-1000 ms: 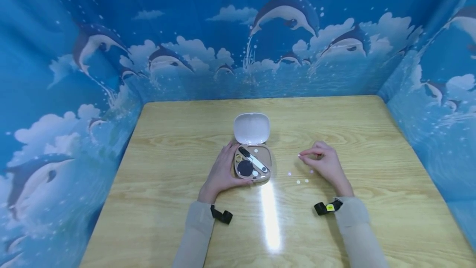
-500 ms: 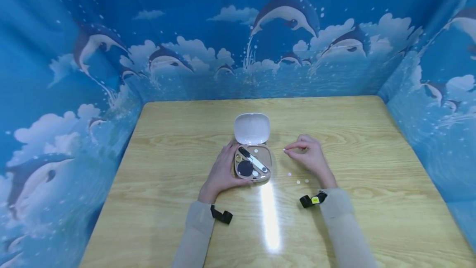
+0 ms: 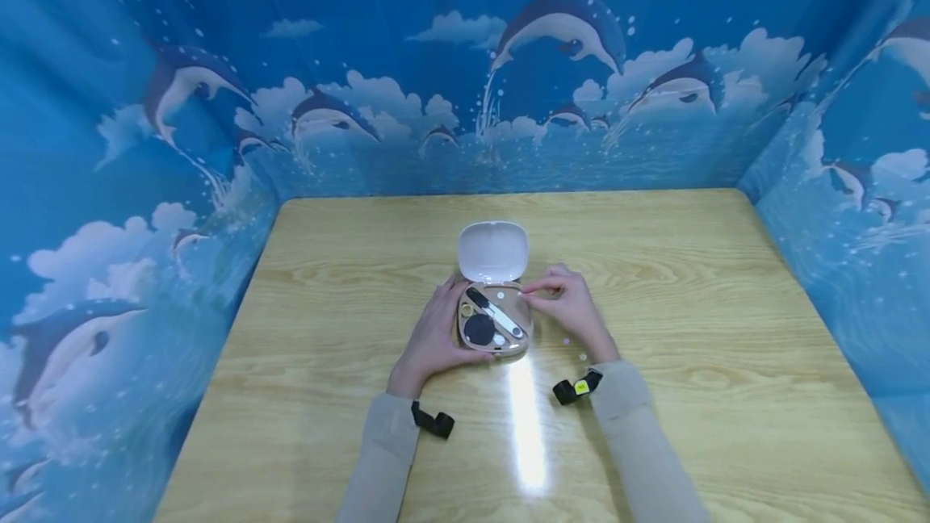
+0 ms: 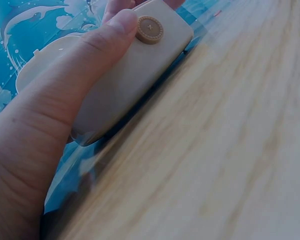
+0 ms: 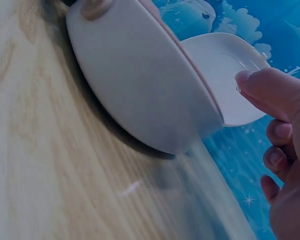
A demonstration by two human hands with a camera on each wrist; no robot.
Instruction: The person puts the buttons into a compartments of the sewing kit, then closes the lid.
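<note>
A small case with a tan tray [image 3: 517, 303] stands on the table, its white lid [image 3: 492, 251] raised at the back. My left hand [image 3: 434, 333] grips the case's left side, thumb along the front beside a tan round clasp [image 4: 150, 30]. Over the tray's right rim, my right hand [image 3: 570, 307] pinches a tiny white piece between thumb and forefinger; it looks like a small button, mostly hidden by the fingertips. Inside lie a slim white tool with a black end [image 3: 504, 320], a round black disc [image 3: 479, 329], a gold-coloured ring [image 3: 467, 309] and a white button [image 3: 500, 295].
Small pale buttons lie loose on the wooden table [image 3: 349, 289], one lilac [image 3: 567, 341] and one white [image 3: 583, 357], near my right wrist. A blue dolphin-print curtain [image 3: 407, 152] surrounds the table's back and sides.
My right hand has moved left from the table to the case's right rim, carrying the tiny white piece. The left hand and the case have stayed in place.
</note>
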